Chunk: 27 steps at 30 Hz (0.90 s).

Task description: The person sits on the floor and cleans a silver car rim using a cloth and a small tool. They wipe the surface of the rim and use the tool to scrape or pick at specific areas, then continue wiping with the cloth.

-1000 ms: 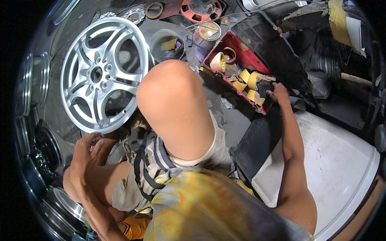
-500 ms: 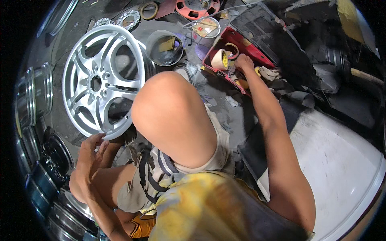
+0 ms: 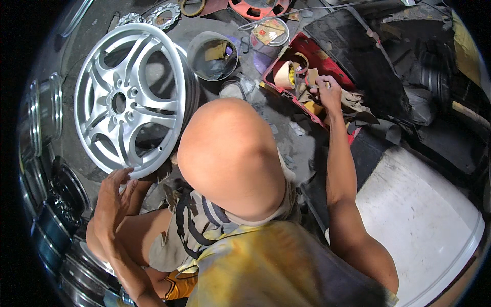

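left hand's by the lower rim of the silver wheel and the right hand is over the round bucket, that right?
Not quite: the right hand is over the open red box, not the round bucket, as the head view shows. The left hand is by the lower rim of the silver wheel, as you say.

Bright glare on knee (image 3: 230,148), silver highlights on wheel (image 3: 127,102), white panel (image 3: 424,225) lit. Upper right dim. Fisheye edges bent, corners black. Shirt (image 3: 255,266) looks soft.
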### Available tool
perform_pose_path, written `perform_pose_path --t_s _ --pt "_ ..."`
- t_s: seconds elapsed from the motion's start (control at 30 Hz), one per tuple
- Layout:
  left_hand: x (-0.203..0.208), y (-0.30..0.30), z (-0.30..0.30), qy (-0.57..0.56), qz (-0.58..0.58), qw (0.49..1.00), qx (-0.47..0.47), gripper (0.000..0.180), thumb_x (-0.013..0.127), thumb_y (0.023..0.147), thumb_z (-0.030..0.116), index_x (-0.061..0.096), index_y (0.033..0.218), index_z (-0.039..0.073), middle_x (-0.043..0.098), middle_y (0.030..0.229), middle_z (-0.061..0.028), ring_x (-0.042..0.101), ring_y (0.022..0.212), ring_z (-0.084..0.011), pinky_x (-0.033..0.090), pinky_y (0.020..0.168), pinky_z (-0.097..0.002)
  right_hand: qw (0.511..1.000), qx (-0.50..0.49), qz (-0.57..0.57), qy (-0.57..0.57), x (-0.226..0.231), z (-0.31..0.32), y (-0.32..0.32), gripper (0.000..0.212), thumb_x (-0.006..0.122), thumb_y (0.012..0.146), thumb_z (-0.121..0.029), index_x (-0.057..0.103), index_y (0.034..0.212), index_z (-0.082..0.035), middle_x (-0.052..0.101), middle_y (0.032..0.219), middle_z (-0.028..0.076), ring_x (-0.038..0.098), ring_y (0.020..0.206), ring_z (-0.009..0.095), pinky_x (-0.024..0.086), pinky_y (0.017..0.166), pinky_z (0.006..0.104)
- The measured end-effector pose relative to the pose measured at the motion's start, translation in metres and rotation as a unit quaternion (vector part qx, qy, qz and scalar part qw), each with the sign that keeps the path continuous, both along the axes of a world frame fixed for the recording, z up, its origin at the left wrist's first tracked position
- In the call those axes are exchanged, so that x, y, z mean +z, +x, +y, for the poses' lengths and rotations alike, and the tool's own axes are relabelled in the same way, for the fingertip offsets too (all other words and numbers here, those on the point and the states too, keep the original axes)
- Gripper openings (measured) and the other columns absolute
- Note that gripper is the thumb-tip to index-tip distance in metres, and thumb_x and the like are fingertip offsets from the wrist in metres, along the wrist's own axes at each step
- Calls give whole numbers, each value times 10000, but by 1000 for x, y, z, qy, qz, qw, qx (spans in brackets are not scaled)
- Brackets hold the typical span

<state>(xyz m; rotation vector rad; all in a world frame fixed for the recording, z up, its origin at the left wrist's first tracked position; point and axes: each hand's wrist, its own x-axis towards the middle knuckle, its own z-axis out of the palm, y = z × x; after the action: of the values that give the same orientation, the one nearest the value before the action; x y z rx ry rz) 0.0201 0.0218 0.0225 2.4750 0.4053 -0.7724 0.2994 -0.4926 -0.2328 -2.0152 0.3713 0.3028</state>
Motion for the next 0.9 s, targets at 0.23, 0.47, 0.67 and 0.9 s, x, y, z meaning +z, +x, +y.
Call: perform_pose_path --t_s 0.23,0.47,0.67,0.9 --pt "3 7 -3 -29 13 999 16 289 670 954 103 668 1218 -16 697 1012 -221 701 959 -349 529 878 -419 954 139 -215 -154 21 -28 2 155 645 954 -170 702 1011 -38 731 902 87 674 709 145 531 686 321" --pt "13 13 -12 -11 53 998 7 324 631 1005 175 660 1238 -48 716 1139 -243 701 1071 -350 533 946 -417 996 82 -29 -30 89 -22 -15 227 575 984 -87 647 1161 37 718 952 120 699 679 150 536 593 276" --pt "17 10 -13 17 57 998 -5 321 632 1006 169 660 1242 -47 709 1168 -240 698 1078 -347 533 973 -418 998 56 34 9 73 -56 -67 196 686 952 -69 697 1048 102 736 856 100 672 683 109 548 632 247" --pt "2 -1 -4 -12 9 1000 8 290 687 965 130 670 1226 6 704 1063 -215 700 953 -319 537 873 -407 995 62 -15 -80 70 -26 -74 176 649 977 -95 730 960 60 751 866 148 739 739 210 586 688 326"
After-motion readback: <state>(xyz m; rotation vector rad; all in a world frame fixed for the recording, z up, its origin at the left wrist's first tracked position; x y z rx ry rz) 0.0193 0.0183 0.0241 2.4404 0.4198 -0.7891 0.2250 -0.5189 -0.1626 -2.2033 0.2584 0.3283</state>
